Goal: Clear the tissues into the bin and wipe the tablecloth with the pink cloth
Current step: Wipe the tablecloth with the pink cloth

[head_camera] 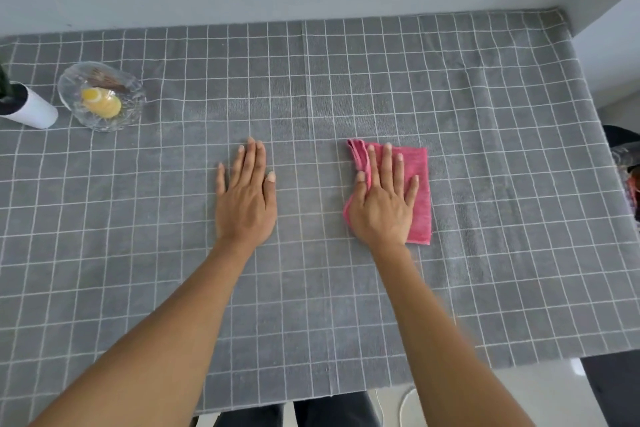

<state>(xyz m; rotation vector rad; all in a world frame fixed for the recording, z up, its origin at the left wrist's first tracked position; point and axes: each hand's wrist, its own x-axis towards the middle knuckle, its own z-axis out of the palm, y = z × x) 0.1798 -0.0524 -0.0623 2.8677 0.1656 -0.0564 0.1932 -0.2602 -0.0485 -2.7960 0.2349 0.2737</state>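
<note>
The grey tablecloth (346, 80) with a white grid covers the whole table. A folded pink cloth (417, 184) lies on it right of centre. My right hand (384, 198) presses flat on the pink cloth, fingers spread, thumb tucked over the cloth's bunched left edge. My left hand (246, 198) lies flat and empty on the bare tablecloth, a short way left of the cloth. No tissues show on the table. At the right edge a dark bin (627, 163) is partly in view beside the table.
A glass dish (104, 97) holding a yellow object sits at the far left. Beside it stands a white cylinder (31, 107) with a dark top. A wall runs along the table's far side. My legs show below the near edge.
</note>
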